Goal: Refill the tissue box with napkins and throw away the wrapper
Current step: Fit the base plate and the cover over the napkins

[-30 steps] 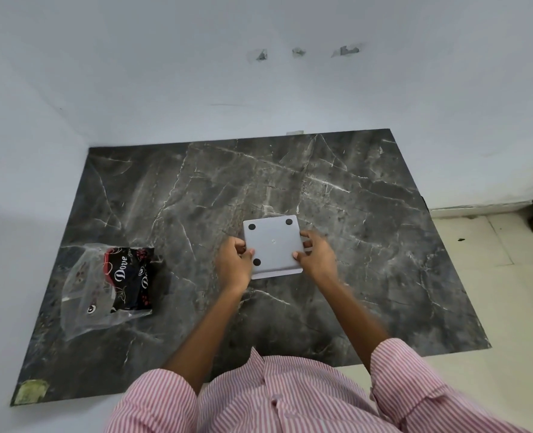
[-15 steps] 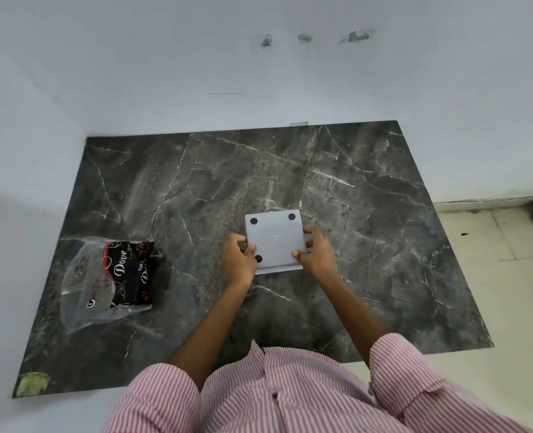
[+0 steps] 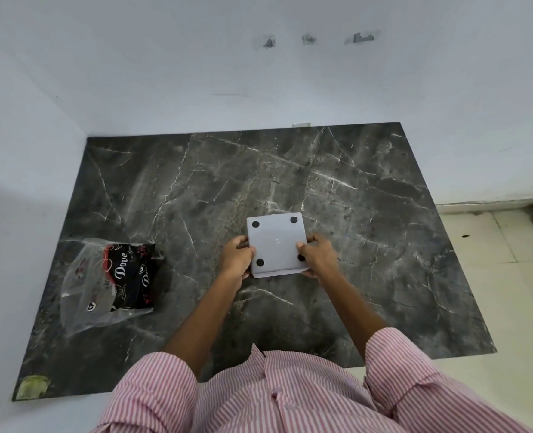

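While both hands clamp it from either side, the box (image 3: 277,245) sits upside down near the slab's (image 3: 368,198) middle, its four black feet up, left hand (image 3: 237,257) curled on the left edge and right hand (image 3: 316,256) on the right, thumbs on the base. Compared with a second ago it has barely shifted, so I'd say the base is being worked loose. Napkins (image 3: 131,276) wait unopened in their wrapper (image 3: 81,292) by the left edge, well apart.
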